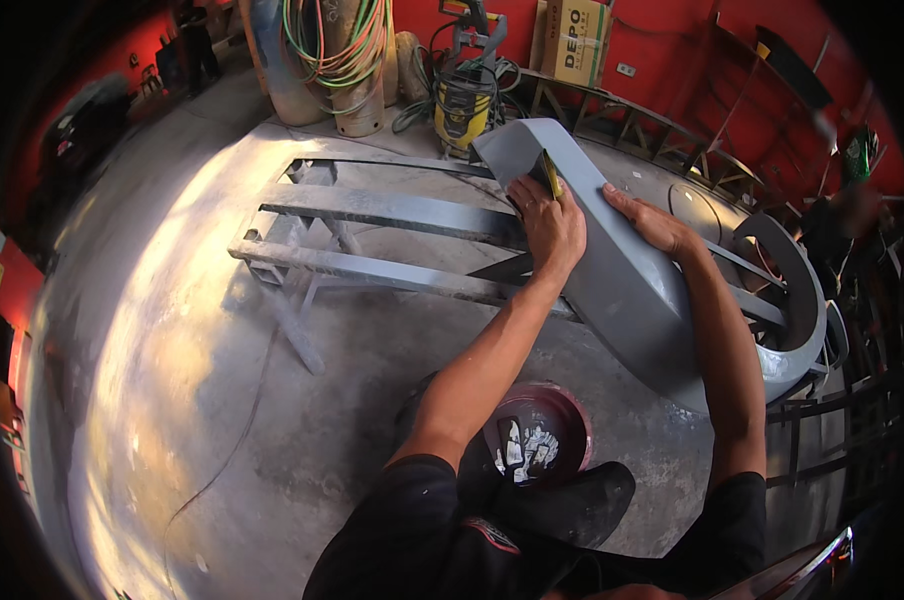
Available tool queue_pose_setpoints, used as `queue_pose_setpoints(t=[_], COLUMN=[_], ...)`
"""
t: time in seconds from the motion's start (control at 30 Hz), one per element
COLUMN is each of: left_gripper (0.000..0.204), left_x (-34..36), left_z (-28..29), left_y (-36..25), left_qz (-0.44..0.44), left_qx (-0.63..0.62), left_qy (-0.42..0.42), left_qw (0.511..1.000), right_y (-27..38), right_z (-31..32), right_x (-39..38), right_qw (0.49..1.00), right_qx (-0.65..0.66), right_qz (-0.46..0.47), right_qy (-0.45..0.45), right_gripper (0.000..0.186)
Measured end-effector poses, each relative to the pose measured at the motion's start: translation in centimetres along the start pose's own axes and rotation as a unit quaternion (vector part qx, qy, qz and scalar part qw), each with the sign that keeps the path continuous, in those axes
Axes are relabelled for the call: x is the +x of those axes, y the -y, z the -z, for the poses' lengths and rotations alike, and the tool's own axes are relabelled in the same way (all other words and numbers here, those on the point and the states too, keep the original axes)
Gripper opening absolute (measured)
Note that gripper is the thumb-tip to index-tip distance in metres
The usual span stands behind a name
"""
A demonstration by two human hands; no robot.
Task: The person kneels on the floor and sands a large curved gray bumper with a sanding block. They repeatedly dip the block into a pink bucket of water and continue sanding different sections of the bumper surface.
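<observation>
A grey curved car panel, likely a bumper (632, 320), lies across a metal rack with long bars (382, 210). My left hand (552, 220) grips a thin yellow-and-dark pad (554, 176) against the panel's upper section, its fingertips partly hidden behind it. My right hand (647, 215) holds the panel farther right, its fingers over the surface near the edge. Below my arms, a dark red bucket (579, 432) on the concrete floor holds whitish material I cannot make out.
A yellow pressure washer (462, 110), gas cylinders (357, 115) with coiled hoses and a cardboard box (572, 40) stand at the back. Dark racks (802, 450) crowd the right. A cable lies on the floor at left. A person (197, 55) stands far back left.
</observation>
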State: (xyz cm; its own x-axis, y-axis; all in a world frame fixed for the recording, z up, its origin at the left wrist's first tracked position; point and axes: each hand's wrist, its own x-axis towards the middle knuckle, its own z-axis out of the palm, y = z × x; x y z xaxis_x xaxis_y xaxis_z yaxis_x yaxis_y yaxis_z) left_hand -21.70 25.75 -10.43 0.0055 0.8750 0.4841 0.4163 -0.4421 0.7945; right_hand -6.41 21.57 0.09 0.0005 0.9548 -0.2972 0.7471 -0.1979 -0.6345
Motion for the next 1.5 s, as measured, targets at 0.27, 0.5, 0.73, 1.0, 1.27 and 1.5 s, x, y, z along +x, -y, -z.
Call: queue_pose_setpoints(t=[0.27,0.5,0.73,1.0,1.27,1.5], left_gripper=[0.076,0.069,0.071,0.040,0.036,0.065], left_x=[-13.1,-4.2,-8.5,6.1,2.6,0.9], left_z=[-0.8,-0.5,-0.6,5.5,4.8,0.5], left_y=[-3.0,-1.2,-3.1,0.7,-8.2,-2.6], left_qz=[-0.280,-0.158,-0.241,-0.163,-0.279,-0.306], left_qx=[-0.028,-0.012,-0.064,0.060,-0.105,0.021], left_qy=[0.051,-0.027,-0.015,0.021,-0.055,0.178], left_qw=[0.958,0.987,0.968,0.985,0.953,0.935], right_y=[-2.3,-0.4,-0.9,0.1,-1.5,-4.9], right_z=[-0.1,-0.3,0.6,0.1,1.4,2.4], right_x=[0.6,0.3,-1.4,0.1,-2.5,2.0], right_qw=[0.999,1.000,0.999,0.996,0.920,0.940], right_qx=[0.014,0.010,-0.035,-0.038,0.284,0.313], right_qz=[0.033,-0.004,-0.021,0.042,0.271,0.133], right_qy=[-0.039,0.013,-0.021,-0.068,-0.011,-0.024], right_gripper=[0.103,0.101,0.099,0.103,0.090,0.085])
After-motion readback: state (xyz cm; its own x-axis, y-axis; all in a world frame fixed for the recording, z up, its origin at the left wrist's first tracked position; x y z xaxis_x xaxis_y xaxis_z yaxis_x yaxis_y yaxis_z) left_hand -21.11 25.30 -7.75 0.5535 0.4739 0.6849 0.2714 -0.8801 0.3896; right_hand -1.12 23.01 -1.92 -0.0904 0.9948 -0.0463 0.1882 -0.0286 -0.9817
